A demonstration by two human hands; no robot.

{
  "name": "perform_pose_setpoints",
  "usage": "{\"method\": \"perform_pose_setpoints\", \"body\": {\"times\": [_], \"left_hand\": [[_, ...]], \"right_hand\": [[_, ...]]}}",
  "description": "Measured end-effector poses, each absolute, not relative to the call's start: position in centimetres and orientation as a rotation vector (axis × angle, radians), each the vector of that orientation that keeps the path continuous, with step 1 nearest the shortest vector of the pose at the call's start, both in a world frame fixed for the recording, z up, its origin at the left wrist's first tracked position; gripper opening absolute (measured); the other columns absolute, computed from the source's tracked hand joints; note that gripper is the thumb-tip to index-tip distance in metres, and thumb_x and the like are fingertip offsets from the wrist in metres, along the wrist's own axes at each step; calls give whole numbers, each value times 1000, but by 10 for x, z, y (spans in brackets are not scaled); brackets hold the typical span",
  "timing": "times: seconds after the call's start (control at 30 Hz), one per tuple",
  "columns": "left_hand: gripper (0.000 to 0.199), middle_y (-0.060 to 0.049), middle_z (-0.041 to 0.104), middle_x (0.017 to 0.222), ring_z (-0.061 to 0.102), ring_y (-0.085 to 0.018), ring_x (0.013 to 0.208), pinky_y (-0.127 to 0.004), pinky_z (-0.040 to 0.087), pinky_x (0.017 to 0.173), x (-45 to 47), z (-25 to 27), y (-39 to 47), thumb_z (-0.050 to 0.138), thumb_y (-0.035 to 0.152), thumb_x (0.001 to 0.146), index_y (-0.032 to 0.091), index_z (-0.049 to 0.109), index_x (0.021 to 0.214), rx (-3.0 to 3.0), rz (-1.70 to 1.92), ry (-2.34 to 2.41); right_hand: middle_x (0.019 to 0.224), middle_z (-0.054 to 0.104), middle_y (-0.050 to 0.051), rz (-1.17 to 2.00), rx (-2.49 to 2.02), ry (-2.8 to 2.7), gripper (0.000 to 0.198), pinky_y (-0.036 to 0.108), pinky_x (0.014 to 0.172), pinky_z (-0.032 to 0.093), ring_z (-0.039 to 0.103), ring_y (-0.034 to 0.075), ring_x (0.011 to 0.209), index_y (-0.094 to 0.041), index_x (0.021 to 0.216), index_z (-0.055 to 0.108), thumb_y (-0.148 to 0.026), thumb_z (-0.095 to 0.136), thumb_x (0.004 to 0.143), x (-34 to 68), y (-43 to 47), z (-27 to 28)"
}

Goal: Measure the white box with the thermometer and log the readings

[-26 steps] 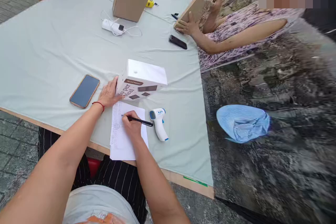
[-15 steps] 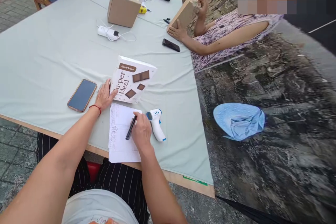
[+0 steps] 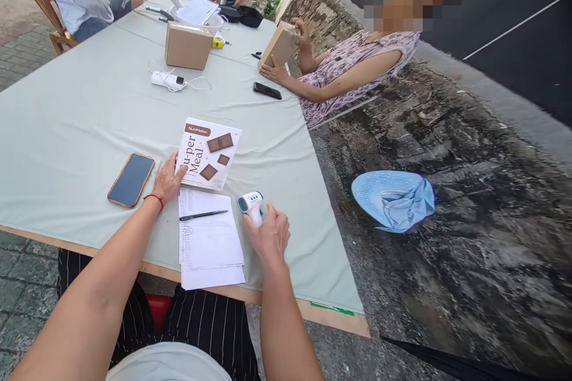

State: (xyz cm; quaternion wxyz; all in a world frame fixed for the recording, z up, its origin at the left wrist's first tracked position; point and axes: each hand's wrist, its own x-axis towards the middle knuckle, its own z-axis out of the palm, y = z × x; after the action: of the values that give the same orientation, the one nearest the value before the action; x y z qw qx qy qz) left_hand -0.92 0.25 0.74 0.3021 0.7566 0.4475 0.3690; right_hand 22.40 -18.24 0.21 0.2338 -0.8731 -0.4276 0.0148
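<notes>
My left hand (image 3: 168, 178) grips the lower left edge of a white "NutriMotion" box (image 3: 206, 155), its thumb on the front. The box stands tilted on the table, just beyond a stack of papers (image 3: 212, 244). A black pen (image 3: 203, 215) lies across the upper part of the papers. My right hand (image 3: 269, 235) is closed round the handle of a white and blue infrared thermometer (image 3: 251, 203), which rests right of the papers; the hand hides most of the handle. To the left of my left hand lies a phone (image 3: 131, 180) in an orange-edged case.
A cardboard box (image 3: 188, 46), a white cabled device (image 3: 167, 81) and a black phone (image 3: 267, 91) occupy the table's far part. At the right edge a person (image 3: 357, 65) holds another carton (image 3: 277, 47). A blue hat (image 3: 393, 201) lies on the stone ledge.
My right hand has let go of the pen, which now lies on the papers, and has moved right onto the thermometer. My left hand stays on the white box. The view has shifted.
</notes>
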Motion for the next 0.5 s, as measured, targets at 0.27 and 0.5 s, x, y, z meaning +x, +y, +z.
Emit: {"method": "perform_pose_setpoints", "body": {"times": [0.27,0.5], "left_hand": [[63,-14,58,138,52,-31,127,-49,38,107,-8,5,4,34,60,98,20,40,147,2010,998,1202],[71,-16,55,141,50,-32,130,-49,36,109,-11,9,2,30,64,97,16,36,149,2022,953,1211]], "right_hand": [[83,64,5,668,-1993,-884,46,31,69,43,57,21,78,-18,94,66,-59,58,75,226,-164,26],[62,52,-3,967,-1179,-644,35,26,52,38,45,11,56,-20,73,55,-54,64,71,165,-110,74]]}}
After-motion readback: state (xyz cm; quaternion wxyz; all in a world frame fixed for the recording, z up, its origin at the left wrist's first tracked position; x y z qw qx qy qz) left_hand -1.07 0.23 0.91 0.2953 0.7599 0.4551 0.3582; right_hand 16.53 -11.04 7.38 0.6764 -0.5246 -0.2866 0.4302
